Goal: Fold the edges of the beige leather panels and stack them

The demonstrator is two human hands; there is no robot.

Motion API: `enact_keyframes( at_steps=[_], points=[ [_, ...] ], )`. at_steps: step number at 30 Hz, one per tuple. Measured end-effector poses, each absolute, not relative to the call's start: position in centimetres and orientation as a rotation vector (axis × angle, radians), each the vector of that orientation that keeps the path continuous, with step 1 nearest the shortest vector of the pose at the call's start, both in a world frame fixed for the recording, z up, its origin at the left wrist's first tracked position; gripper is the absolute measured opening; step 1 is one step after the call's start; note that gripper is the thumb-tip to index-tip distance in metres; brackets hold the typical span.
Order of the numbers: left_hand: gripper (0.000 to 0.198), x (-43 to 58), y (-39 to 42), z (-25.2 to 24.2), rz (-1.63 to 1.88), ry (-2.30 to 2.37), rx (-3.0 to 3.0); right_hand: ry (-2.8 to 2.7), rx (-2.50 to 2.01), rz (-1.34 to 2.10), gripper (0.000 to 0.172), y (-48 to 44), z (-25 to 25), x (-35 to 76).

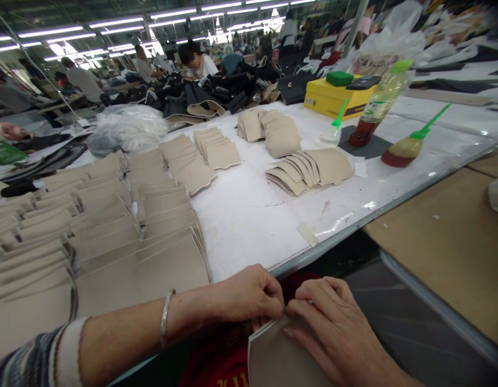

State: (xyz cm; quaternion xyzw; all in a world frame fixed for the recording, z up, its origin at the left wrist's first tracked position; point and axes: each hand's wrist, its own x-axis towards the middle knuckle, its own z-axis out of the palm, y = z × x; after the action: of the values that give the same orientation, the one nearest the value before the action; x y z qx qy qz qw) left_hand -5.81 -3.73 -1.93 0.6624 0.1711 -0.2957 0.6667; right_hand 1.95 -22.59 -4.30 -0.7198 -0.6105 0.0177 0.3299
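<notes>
Over my lap, below the table's front edge, both hands hold a beige leather panel [287,355] by its upper edge. My left hand [253,295], with a silver bangle on the wrist, pinches the edge near its corner. Beside it, my right hand [329,322] grips the same edge, thumb on the near face and fingers curled over. The panel looks layered along its left edge, and its lower part runs out of view. Many similar beige panels [168,263] stand in overlapping rows on the table to the left. A fanned group of smaller beige pieces [309,169] lies ahead.
On the white table [241,226] stand a bottle of dark red liquid [370,107], a squeeze bottle with a green nozzle [406,150] and a yellow box [333,99]. A clear plastic bag [128,129] and black bags [200,99] lie farther back. Cardboard [446,242] is at right. People work beyond.
</notes>
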Motion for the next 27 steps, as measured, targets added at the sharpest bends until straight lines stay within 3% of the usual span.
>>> enact_keyframes(
  at_steps=[14,21,27],
  points=[
    [0.006,-5.0,-3.5,-1.2,-0.734,0.157,1.836,-1.616,-1.858,0.429,0.02,-21.9,-4.1,2.7],
    [0.011,-3.4,-3.5,-0.3,-0.578,0.021,2.491,-1.68,-1.87,0.129,0.018,-22.9,-3.8,0.9],
    [0.01,-1.2,-1.4,1.2,-0.592,-0.121,2.331,-1.711,-1.85,0.099,0.021,-23.9,-0.4,1.4]
  ],
)
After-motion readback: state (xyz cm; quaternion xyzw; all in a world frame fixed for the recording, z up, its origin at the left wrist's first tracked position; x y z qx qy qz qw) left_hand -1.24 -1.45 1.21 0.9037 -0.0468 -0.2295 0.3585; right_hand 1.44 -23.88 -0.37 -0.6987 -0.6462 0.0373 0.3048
